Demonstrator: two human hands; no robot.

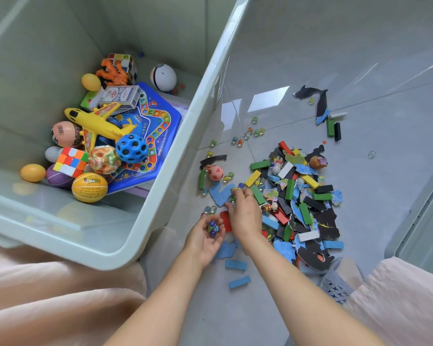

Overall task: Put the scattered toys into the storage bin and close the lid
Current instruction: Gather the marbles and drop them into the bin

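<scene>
Marbles [248,133] and the rest of the toys lie scattered on the tiled floor [360,58] just right of the storage bin [160,196]; no lid clearly in view. Marbles look small, hard, smooth glass: likely to roll and slip, best pinched one by one from above or scooped into a cupped palm. The wooden blocks [293,191] look stiff and light, easy to grab by the handful; the flat puzzle pieces [318,221] look thin, probably need a fingernail under an edge.

Left hand [205,236] palm up, fingers curled into a cup around a small heap of marbles, just beside the bin's outer wall. Right hand [244,211] palm down, reaching over the pile's near edge, fingertips [235,192] drawn together on what seems a marble lying on a blue puzzle piece [219,193]; exact contact hard to tell. Hands close together, not touching. Bin already holds a yellow plane [95,123], balls, cubes, a blue game board [160,116].
</scene>
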